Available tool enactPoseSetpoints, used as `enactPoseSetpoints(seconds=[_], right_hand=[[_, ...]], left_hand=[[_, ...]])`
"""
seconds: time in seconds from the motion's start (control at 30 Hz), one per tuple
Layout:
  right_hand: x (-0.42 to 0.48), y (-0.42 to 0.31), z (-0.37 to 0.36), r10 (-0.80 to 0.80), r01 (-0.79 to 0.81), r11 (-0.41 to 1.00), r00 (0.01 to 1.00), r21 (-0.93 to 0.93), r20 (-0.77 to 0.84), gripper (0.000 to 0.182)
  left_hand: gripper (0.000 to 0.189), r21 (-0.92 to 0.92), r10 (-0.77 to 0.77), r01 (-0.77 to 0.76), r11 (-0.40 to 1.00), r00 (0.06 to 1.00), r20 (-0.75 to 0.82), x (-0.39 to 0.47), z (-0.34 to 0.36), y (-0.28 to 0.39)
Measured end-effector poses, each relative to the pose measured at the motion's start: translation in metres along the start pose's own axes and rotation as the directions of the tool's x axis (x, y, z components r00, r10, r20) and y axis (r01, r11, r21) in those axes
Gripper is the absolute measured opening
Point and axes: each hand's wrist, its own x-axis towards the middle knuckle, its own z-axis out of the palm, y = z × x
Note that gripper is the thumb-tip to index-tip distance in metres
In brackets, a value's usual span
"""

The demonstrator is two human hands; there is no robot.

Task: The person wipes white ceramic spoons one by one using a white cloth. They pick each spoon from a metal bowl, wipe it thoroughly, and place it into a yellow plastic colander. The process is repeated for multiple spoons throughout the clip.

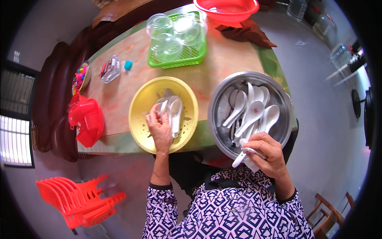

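Observation:
Inside the yellow plastic colander [138, 98], my left hand [159, 127] has its fingers and thumb at a small heap of white soup spoons [175, 112]. Whether it grips one of them cannot be made out. My right hand [267, 154] holds a white spoon [238, 160] together with a crumpled white cloth or tissue [251, 164], at the near rim of a steel basin [220, 143]. More white soup spoons [255, 111] lie piled in that basin, some with a red flower motif. Darker metal spoons are partly hidden under them.
Clear plastic bowls [167, 44] fill a green basket [195, 61] at the back. Beyond stand a red basin [229, 10] and a brown cloth [247, 34]. To the left are clear plastic packaging [112, 70], a blue-green block [128, 65], a red plastic container [89, 119] and stacked red chairs [77, 200].

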Motion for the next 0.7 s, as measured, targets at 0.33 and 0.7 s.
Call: enactPoseSetpoints(seconds=[0.33,0.7], right_hand=[[-0.018,0.017,-0.041,0.144,-0.137,0.990,0.957,0.043,-0.252,0.023],[-0.031,0.025,-0.053,0.187,-0.166,0.982,0.928,0.092,-0.323,0.025]], left_hand=[[0.031,0.189,0.286,-0.318,0.929,0.942,0.176,-0.036,0.025,0.064],[0.024,0.247,0.437,-0.710,0.660,0.630,0.642,-0.083,0.085,0.108]])
